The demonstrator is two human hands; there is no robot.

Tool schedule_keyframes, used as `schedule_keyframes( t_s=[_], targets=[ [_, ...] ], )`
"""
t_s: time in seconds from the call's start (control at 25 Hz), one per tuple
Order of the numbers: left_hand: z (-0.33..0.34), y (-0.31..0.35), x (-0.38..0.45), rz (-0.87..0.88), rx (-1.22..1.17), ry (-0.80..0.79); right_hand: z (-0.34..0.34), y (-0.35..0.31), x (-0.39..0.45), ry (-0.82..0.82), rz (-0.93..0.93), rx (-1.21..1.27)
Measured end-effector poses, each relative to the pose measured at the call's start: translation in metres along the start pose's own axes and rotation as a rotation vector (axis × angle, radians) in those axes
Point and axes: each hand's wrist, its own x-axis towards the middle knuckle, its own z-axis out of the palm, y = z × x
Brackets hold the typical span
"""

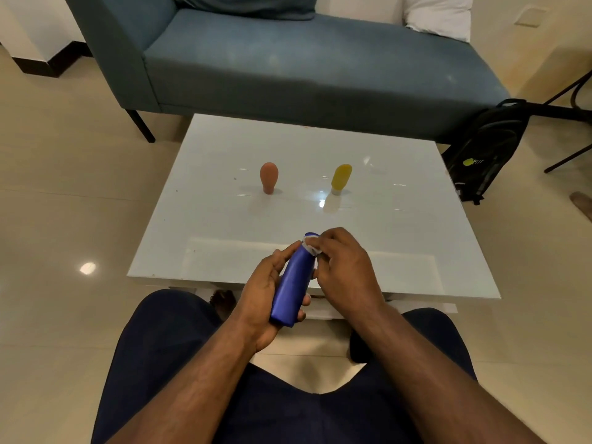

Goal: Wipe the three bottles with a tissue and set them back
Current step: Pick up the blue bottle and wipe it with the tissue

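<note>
Left hand (pixel 262 293): my fingers curl round the blue bottle (pixel 293 283), tilted, low centre of frame.
Right hand (pixel 339 267): pinches the tissue (pixel 311 245) against its upper end.
Other bottles: orange bottle (pixel 268 177) and yellow bottle (pixel 341 178) stand on the desk (pixel 400 219), mid-frame.
Risk: the bottle could slip (my grip is one-handed) if I rub hard.

A seated person, seen from a head-worn camera, wears dark navy trousers (pixel 166 357) that cover both thighs. Both forearms are bare to the lower frame edge, with no sleeves, and the left hand (pixel 261 291) and right hand (pixel 344 272) carry no rings, watch or gloves.
</note>
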Motion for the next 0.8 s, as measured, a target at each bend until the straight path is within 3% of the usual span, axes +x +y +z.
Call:
schedule_keyframes(
  t_s=[0.12,0.32,0.52,0.56,0.68,0.8],
  targets=[
    [-0.003,0.0,0.004,-0.02,-0.063,0.003,0.005,-0.012,-0.008,-0.024,-0.009,0.031],
    [-0.004,0.001,0.005,-0.05,-0.188,0.004,0.014,-0.023,-0.048,-0.135,-0.257,-0.085],
    [-0.002,0.002,0.004,-0.076,-0.185,0.004,0.009,-0.013,-0.021,-0.021,0.092,0.249],
    [-0.003,0.002,0.005,-0.075,-0.205,0.009,0.012,-0.017,-0.026,-0.018,0.07,0.21],
    [-0.007,0.002,0.007,-0.071,-0.279,0.05,0.023,-0.027,-0.059,-0.084,-0.245,-0.042],
    [-0.005,0.002,0.007,-0.085,-0.273,0.045,0.02,-0.015,-0.047,-0.107,-0.231,0.008]
  ],
)
